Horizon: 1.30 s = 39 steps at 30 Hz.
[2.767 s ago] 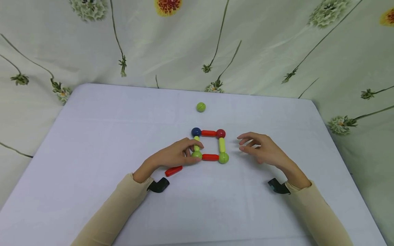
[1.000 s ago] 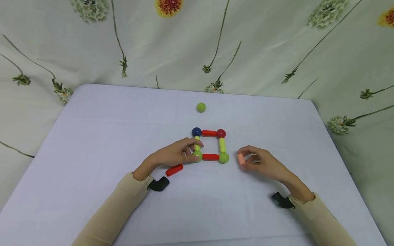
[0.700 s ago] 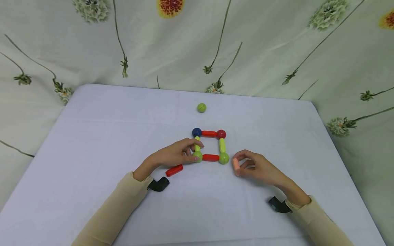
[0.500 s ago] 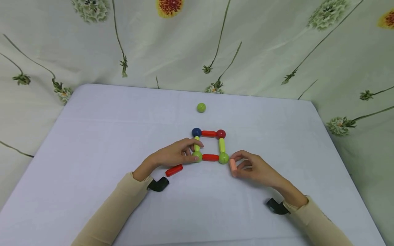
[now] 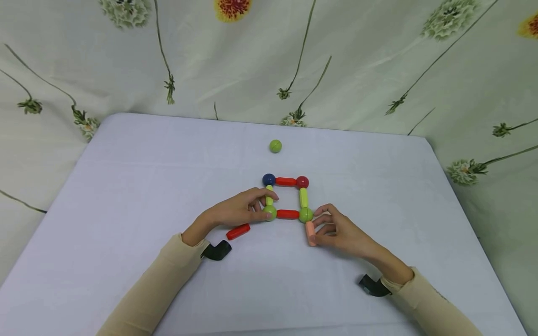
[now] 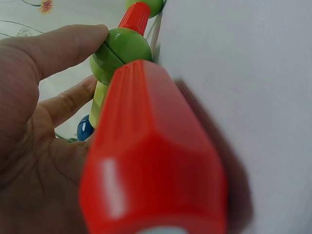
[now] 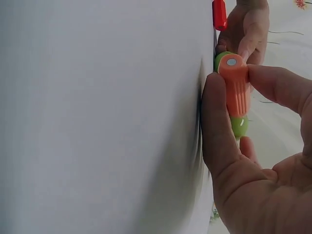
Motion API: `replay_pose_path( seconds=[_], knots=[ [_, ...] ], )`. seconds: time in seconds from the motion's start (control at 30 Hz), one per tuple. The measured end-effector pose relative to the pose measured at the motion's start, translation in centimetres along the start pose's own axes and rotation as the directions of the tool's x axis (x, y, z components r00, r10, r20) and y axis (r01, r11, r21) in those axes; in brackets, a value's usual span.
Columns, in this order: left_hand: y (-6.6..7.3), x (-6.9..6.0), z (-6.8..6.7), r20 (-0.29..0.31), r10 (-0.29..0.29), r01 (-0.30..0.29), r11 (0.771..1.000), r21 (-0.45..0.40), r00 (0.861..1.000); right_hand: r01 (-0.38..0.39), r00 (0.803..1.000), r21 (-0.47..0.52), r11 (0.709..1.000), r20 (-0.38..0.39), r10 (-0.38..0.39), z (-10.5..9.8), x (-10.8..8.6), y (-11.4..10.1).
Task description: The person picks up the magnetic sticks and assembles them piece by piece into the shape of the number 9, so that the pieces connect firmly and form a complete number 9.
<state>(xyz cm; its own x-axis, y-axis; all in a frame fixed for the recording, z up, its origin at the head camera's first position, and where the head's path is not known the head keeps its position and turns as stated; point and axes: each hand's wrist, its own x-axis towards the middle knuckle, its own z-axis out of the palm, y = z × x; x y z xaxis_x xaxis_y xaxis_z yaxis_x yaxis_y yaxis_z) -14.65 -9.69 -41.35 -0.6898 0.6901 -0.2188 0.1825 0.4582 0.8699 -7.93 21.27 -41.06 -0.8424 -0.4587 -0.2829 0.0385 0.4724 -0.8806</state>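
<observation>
A square of magnetic rods and balls lies on the table, with a blue ball [image 5: 269, 179], a red ball [image 5: 302, 182], a near left green ball [image 5: 270, 213] and a near right green ball [image 5: 306, 214] at its corners. My left hand [image 5: 239, 208] holds the near left corner, its thumb on the green ball and a finger over the left yellow rod [image 6: 99, 100]. An orange rod [image 5: 310, 233] is pinched between thumb and finger of my right hand [image 5: 342, 233]. Its far end adjoins the near right green ball; I cannot tell whether they touch.
A loose red rod [image 5: 238, 232] lies below my left hand, close to the left wrist camera [image 5: 216, 251]. Farther back on the white table [image 5: 189, 144] sits a single green ball [image 5: 275, 146]. A flowered cloth [image 5: 252, 70] hangs behind.
My right hand has taken hold of the orange rod and carried it left to the near right green ball. The left hand stays at its corner, and the square has not shifted.
</observation>
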Motion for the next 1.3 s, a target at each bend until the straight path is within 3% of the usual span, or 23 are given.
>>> replay_pose_path(
  seconds=[0.43, 1.17, 1.3],
  knots=[
    [0.3, 0.18, -0.06, 0.006, -0.013, 0.013, 1.0, -0.001, 1.0, -0.052, 0.999, 0.051, 0.997, 0.009, 0.052, 0.06, 0.12, -0.22],
    [0.28, 0.07, -0.01, 0.006, -0.023, 0.023, 1.0, -0.018, 1.0, -0.056, 0.998, 0.011, 0.998, -0.031, 0.056, 0.51, 0.51, -0.54],
    [0.02, 0.13, 0.03, 0.005, -0.015, 0.015, 1.0, -0.015, 1.0, -0.053, 0.998, -0.032, 0.998, -0.024, 0.052, 0.18, 0.38, -0.7]
  ],
)
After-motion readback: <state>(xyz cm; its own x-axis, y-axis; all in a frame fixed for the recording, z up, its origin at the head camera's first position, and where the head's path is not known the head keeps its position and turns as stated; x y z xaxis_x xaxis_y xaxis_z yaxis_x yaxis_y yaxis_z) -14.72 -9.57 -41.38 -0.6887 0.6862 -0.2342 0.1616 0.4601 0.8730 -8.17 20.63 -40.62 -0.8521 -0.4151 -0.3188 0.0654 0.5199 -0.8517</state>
